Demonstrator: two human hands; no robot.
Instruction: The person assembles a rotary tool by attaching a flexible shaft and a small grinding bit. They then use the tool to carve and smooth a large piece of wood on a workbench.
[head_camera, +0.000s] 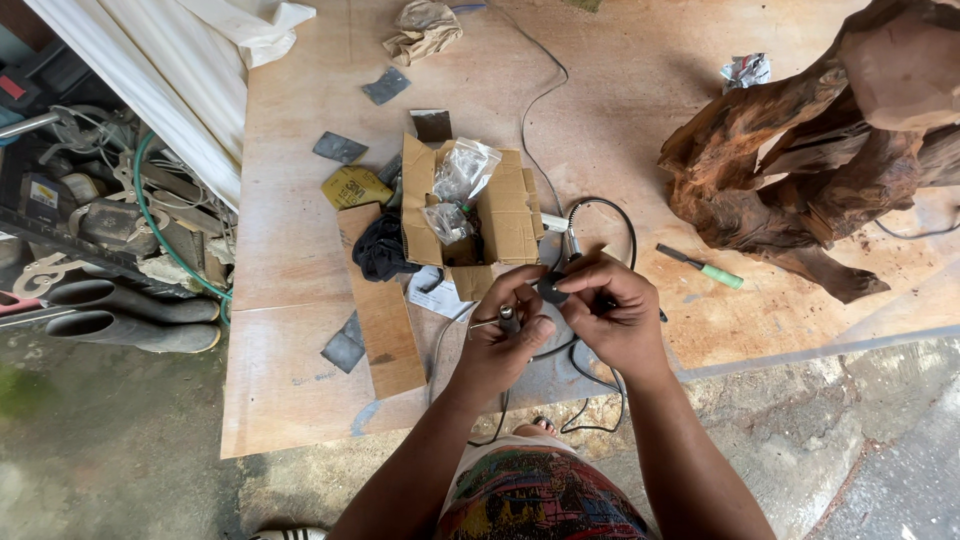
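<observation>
My left hand (505, 335) and my right hand (615, 315) meet over the near edge of a plywood board (300, 260). The left hand pinches a small metal bit or key (507, 318). My right hand grips the black handpiece (555, 288) of a rotary tool, whose flexible black shaft and cable (605, 205) loop away behind it. The fingertips of both hands touch at the tool's tip. Much of the handpiece is hidden by my fingers.
An opened cardboard box (505, 215) with clear plastic bags (462, 170) lies just beyond my hands, beside a black cloth (380, 250) and sandpaper scraps. A large carved wood root (810, 150) stands at the right. A green-handled tool (705, 267) lies near it. Rubber boots (130, 315) and clutter sit left.
</observation>
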